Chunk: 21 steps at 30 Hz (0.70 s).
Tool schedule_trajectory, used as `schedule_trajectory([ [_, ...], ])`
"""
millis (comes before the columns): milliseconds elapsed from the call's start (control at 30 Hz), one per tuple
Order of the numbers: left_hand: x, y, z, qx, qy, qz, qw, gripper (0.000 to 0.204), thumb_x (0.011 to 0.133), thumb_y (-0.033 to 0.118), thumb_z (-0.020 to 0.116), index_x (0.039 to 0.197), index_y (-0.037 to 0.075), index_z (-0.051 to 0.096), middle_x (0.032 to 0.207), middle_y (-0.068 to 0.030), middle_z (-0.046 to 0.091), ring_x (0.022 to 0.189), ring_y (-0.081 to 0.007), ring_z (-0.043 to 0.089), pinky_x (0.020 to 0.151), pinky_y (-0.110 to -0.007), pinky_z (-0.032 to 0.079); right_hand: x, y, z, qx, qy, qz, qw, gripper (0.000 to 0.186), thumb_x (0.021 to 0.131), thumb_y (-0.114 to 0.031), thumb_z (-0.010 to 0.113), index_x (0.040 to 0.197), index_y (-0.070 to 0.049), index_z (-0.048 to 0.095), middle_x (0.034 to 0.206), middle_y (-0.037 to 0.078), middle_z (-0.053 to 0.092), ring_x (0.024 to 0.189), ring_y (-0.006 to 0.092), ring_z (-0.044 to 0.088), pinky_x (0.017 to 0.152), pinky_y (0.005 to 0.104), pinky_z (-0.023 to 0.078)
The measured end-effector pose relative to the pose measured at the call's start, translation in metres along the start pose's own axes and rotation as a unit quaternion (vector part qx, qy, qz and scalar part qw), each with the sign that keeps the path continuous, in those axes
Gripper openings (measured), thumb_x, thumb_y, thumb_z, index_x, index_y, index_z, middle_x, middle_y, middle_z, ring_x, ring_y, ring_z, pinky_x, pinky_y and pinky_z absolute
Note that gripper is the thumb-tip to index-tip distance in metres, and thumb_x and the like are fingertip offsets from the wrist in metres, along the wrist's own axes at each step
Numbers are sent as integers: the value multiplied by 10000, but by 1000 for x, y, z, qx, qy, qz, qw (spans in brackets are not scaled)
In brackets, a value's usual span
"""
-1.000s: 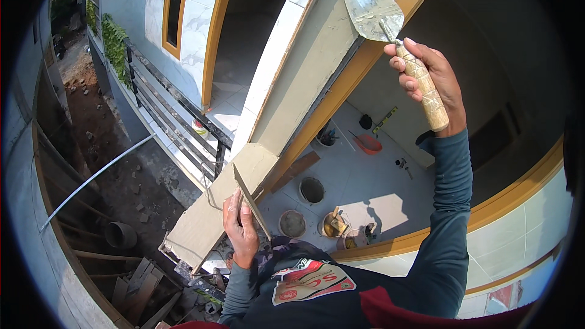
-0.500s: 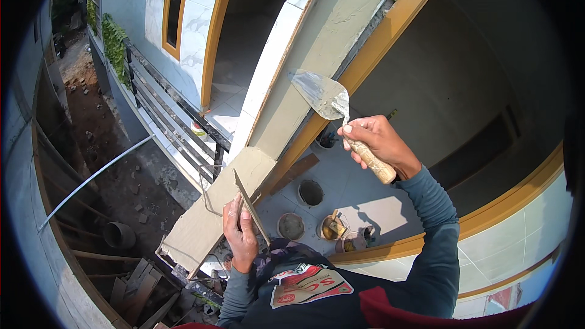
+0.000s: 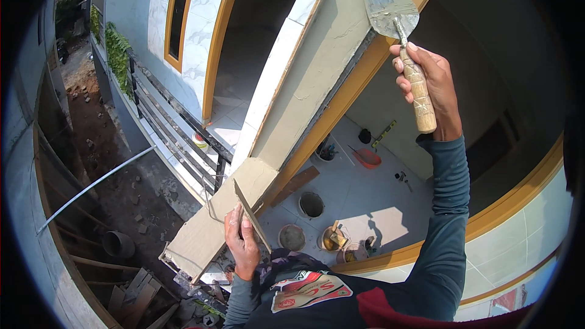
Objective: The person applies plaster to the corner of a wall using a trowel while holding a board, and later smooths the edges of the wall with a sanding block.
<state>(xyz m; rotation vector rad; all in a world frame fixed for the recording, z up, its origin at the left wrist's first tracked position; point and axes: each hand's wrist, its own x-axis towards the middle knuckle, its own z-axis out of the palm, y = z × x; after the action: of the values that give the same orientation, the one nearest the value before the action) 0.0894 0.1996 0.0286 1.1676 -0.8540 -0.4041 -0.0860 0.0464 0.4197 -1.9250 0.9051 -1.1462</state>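
Note:
My right hand is wrapped round the wooden handle of a pointed trowel. Its broad metal blade, smeared with mortar, points up and away over the far end of the ledge. Wet grey mortar coats this long sloping ledge, fairly smooth with a few ridges. Nearer to me, my left hand is closed on a thin flat board, seen almost edge-on above the near ledge section. How the fingers grip the board is partly hidden.
A yellow-brown frame runs along the ledge's right side. Below on the tiled floor are several buckets, an orange scoop and a spirit level. Left stands a black railing above a drop. A bent metal rod sits beside the near ledge.
My right hand has moved up and to the right with the trowel, from the middle of the ledge to its far end. My left hand stays almost in place with the board.

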Motion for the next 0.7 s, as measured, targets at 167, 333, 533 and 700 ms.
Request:
schedule_trajectory([
  [167, 0, -5, -4, 3, 5, 11, 1000, 377, 988, 134, 501, 1274, -99, 580, 1183, -229, 600, 1106, -324, 581, 999, -378, 423, 2, 51, 33, 150, -15, 2, 989, 367, 1001, -242, 561, 1126, 102, 589, 793, 97, 608, 543, 128, 591, 405, 242, 509],
  [333, -2, 0, -8, 6, 18, 4, 1000, 367, 987, 113, 502, 1280, -95, 578, 1187, -223, 602, 1114, -314, 578, 1006, -378, 419, 7, 74, 53, 198, -11, 3, 980, 362, 997, -240, 568, 1126, 99, 578, 799, 104, 614, 548, 136, 596, 416, 250, 513],
  [533, -3, -1, -8, 25, 30, -9, 999, 365, 992, 117, 501, 1285, -86, 580, 1185, -216, 604, 1108, -312, 580, 1000, -375, 424, -11, 108, 67, 235, -13, 46, 971, 368, 1001, -245, 569, 1141, 96, 562, 811, 112, 616, 554, 149, 604, 420, 261, 511],
  [700, -2, 0, -7, 38, 11, -2, 999, 363, 995, 122, 501, 1284, -80, 584, 1169, -214, 606, 1097, -320, 583, 991, -374, 427, -48, 150, 83, 227, -9, 95, 969, 367, 1002, -253, 581, 1130, 91, 577, 807, 103, 614, 550, 139, 598, 431, 261, 511],
])
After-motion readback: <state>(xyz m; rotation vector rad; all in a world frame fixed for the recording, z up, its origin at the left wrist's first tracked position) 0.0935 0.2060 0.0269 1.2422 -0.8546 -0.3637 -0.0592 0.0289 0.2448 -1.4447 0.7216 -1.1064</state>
